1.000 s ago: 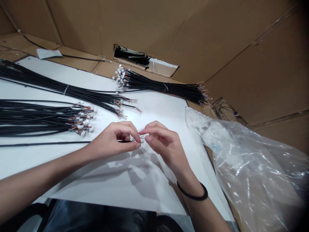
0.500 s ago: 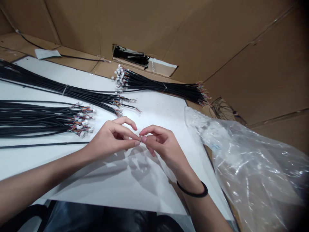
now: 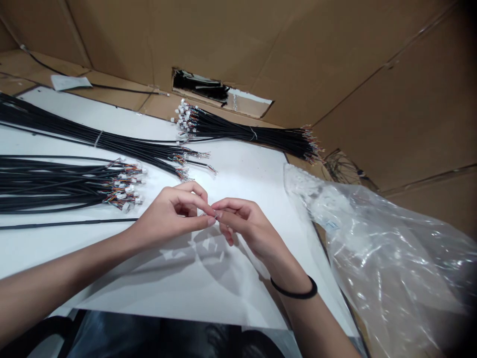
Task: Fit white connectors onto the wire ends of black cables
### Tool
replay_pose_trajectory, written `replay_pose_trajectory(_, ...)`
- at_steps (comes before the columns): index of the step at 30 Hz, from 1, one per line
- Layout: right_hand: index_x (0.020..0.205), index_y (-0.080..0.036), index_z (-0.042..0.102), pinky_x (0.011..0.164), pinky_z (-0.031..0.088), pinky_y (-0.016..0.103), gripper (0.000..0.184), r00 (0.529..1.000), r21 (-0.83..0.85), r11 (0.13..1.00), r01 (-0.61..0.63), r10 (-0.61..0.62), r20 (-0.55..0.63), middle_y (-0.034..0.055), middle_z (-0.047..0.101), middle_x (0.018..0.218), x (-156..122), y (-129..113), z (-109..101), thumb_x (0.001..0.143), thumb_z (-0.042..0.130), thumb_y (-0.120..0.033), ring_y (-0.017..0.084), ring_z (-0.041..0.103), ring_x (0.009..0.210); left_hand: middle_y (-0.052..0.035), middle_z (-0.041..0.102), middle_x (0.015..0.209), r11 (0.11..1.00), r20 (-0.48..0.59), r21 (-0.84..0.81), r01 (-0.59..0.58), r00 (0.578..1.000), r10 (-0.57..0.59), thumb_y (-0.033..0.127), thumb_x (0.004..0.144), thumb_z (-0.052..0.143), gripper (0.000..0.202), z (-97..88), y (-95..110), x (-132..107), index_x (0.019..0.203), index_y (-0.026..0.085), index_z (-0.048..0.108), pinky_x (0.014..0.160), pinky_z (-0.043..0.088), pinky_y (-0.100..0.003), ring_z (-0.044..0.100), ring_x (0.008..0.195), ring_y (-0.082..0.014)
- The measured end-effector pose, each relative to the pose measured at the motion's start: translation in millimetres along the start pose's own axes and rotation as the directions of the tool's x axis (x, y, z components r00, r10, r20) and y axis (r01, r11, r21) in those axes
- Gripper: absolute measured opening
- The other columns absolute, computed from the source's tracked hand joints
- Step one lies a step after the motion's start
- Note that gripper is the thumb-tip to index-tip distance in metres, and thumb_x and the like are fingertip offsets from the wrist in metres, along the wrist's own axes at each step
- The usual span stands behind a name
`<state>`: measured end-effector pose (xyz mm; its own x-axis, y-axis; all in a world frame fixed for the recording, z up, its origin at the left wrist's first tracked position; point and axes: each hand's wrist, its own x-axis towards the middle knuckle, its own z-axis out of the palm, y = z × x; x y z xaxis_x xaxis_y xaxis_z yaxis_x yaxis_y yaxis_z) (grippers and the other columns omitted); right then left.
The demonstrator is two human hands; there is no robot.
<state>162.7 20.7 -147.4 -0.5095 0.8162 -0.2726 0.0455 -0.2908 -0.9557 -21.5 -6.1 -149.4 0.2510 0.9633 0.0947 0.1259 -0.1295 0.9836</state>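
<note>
My left hand (image 3: 175, 214) and my right hand (image 3: 248, 221) meet fingertip to fingertip over the white table. Both are closed in a pinch on fine wire ends (image 3: 215, 217), of which only tiny bits show between the fingers. A single black cable (image 3: 74, 223) runs in from the left and passes out of sight behind my left wrist; its link to the wires is hidden. Just left of my left hand lies a bundle of black cables (image 3: 55, 186) with white connectors (image 3: 128, 191) at their ends.
Behind my hands lie a tied cable bundle (image 3: 122, 146) with bare wire ends and another (image 3: 249, 132) with white connectors. Cardboard walls (image 3: 298, 54) close off the back and right. A clear plastic bag (image 3: 380, 248) covers the right edge of the white table (image 3: 179, 291).
The right fingers have shifted slightly left and overlap the left fingertips more. The right fingers are curled a little differently. The bundles have stayed put.
</note>
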Motion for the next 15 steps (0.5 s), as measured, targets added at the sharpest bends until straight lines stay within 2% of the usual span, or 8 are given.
replay_pose_trajectory(10,0.078,-0.015,0.069,0.038,0.041,0.018,0.017,0.999,0.082,0.996,-0.034,0.031,0.041,-0.0023,0.060,0.060,1.5,1.1,2.7,0.070,0.075,-0.028,0.006,0.046,0.044,0.0002,0.051,0.084,0.998,0.010,-0.032,-0.049,0.999,0.050,0.009,0.072,0.064,0.006,2.8,0.2,-1.1,0.068,0.013,0.064,0.049,0.037,-0.016,0.045,0.057,-0.0030)
replay_pose_trajectory(15,0.078,-0.015,0.069,0.040,0.041,0.018,0.016,0.999,0.138,0.990,-0.035,0.029,0.043,-0.0033,0.057,0.056,1.4,1.9,2.9,0.069,0.076,-0.027,0.007,0.046,0.044,-0.0002,0.052,0.087,0.993,0.089,0.064,-0.095,0.992,0.089,0.002,0.069,0.060,0.012,3.2,2.4,-4.2,0.069,0.014,0.065,0.047,0.037,-0.015,0.046,0.057,-0.0027)
